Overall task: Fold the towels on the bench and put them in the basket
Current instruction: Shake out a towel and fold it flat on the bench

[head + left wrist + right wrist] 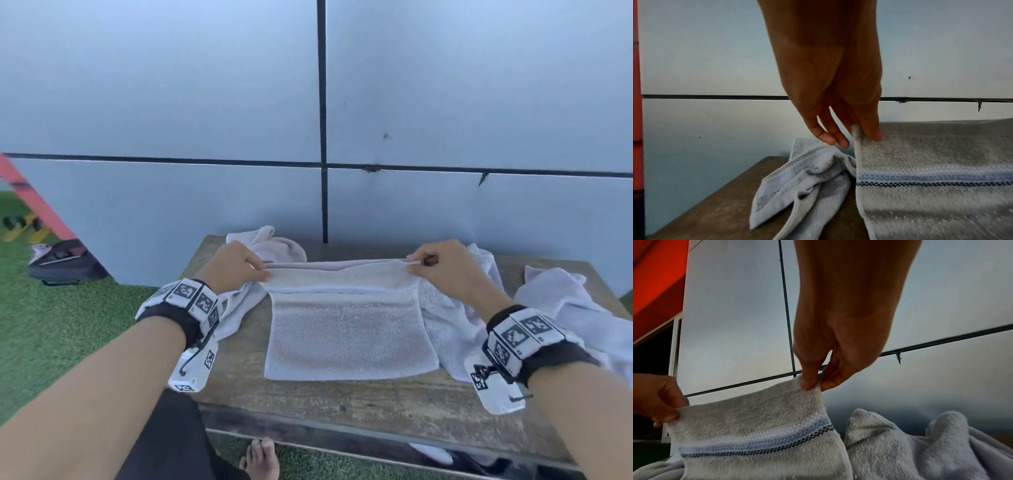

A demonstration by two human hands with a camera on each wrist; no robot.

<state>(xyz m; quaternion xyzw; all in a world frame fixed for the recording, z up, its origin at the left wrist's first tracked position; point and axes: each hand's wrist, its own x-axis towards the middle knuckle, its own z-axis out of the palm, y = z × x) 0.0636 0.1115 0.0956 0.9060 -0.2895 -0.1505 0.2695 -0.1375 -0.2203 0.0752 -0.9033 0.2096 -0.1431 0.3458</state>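
A pale grey towel (pixel 346 329) with a blue and dark checked stripe (pixel 931 178) lies spread on the wooden bench (pixel 308 401). Its far edge is lifted off the bench. My left hand (pixel 236 267) pinches the far left corner (pixel 856 129) between thumb and fingers. My right hand (pixel 442 267) pinches the far right corner (pixel 813 386) the same way. The left hand (pixel 657 400) also shows in the right wrist view, at the left edge. No basket is in view.
Crumpled towels lie on the bench: one behind my left hand (pixel 270 243), one under my right forearm (pixel 455 315), one at the far right (pixel 565 298). A grey panelled wall (pixel 445 102) stands right behind. A dark bag (pixel 65 263) lies on green turf at left.
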